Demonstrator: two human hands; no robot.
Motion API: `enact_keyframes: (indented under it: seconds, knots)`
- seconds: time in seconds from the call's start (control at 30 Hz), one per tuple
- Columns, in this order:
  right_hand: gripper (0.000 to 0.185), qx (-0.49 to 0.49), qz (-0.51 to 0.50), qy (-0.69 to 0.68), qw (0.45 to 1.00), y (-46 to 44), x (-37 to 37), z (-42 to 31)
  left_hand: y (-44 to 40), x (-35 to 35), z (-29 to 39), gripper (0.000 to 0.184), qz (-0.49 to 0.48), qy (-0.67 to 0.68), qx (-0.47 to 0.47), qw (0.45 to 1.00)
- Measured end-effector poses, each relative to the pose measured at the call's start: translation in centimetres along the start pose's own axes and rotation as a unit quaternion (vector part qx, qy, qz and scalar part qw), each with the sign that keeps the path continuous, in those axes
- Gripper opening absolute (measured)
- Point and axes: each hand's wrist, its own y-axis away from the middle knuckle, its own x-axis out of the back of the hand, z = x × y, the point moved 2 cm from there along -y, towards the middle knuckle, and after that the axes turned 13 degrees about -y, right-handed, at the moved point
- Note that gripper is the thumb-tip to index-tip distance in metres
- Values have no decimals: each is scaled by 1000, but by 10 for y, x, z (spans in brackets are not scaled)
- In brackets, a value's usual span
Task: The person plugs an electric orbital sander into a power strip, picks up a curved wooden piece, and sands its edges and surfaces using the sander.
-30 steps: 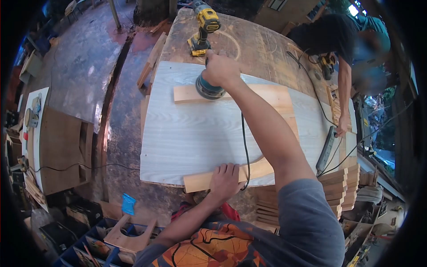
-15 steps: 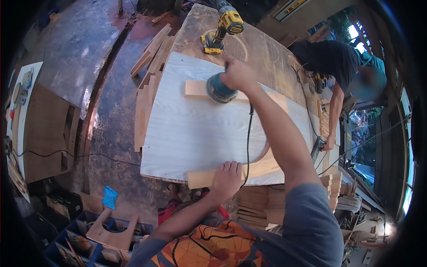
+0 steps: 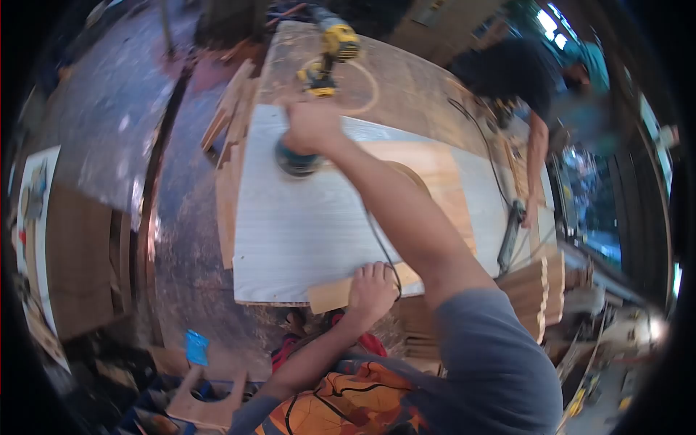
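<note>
My right hand (image 3: 312, 127) is closed on the top of a teal power sander (image 3: 296, 164), blurred by motion. The sander is at the left end of the far arm of a pale U-shaped wooden piece (image 3: 444, 177) and covers that end. This piece lies flat on a white wood-grained board (image 3: 290, 235). At the near edge, my left hand (image 3: 373, 291) grips the piece's near arm with bent fingers over its top. A black cord (image 3: 382, 243) hangs from under my right forearm down to beside my left hand.
A yellow and black cordless drill (image 3: 335, 54) stands on the far workbench. On the right a co-worker's hand (image 3: 531, 212) holds a dark power tool (image 3: 511, 235). Wooden strips (image 3: 226, 199) lie left of the board, and stacked wood (image 3: 533, 293) is at the lower right.
My right hand and the sander have moved left along the far arm to its end. My left hand keeps its grip. The camera view has shifted somewhat.
</note>
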Motion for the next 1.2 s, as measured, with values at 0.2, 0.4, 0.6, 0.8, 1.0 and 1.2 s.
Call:
enact_keyframes:
  seconds: [0.2, 0.4, 0.6, 0.8, 1.0, 1.2]
  knots:
    - [53, -136, -14, -50, 989, -7, 35, 33, -2, 17, -6, 60, -6, -17, 32, 999]
    - [47, -227, -12, -35, 973, 20, 66, 149, -3, 2, -3, 62, -10, 9, 29, 999]
    - [46, -233, 20, -29, 972, 39, 81, 244, -8, 2, -2, 65, -8, -9, 32, 999]
    - [45, -194, 36, -7, 980, 68, 81, 292, -14, 5, 5, 64, 4, -24, 46, 999]
    - [41, -160, 10, -9, 987, 146, 102, 300, -14, 6, 13, 68, 27, -70, 39, 996]
    - [49, -127, 17, -43, 991, 217, 106, 304, -7, 18, 9, 75, -10, -32, 3, 999]
